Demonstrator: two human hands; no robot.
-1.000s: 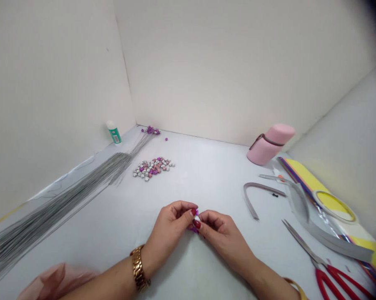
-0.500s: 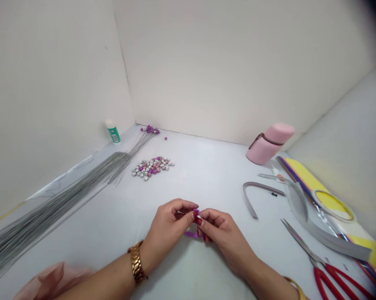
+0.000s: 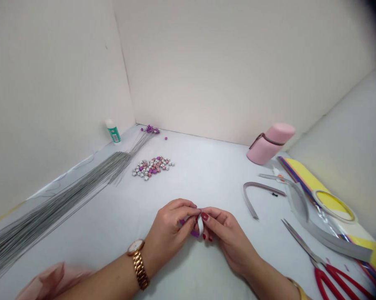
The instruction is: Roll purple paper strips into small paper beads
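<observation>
My left hand (image 3: 172, 229) and my right hand (image 3: 225, 235) meet low in the middle of the white table (image 3: 206, 166). Both pinch a thin purple and white paper strip (image 3: 199, 227), which loops between the fingertips. The left wrist wears a gold watch (image 3: 138, 262). Farther back on the table lies a small heap of folded paper stars (image 3: 153, 166) in silver, pink and purple.
A long bundle of grey wires (image 3: 59, 200) runs along the left wall, with a glue bottle (image 3: 113, 131) at the corner. On the right are a pink case (image 3: 269, 143), grey strips (image 3: 253, 196), coloured paper sheets (image 3: 319, 187), a tape ring (image 3: 333, 206) and red-handled scissors (image 3: 325, 266).
The strip has been turned between my fingertips, so its white side now shows as a loop. My left wrist has rolled, showing the watch face. Both hands stay in the same spot.
</observation>
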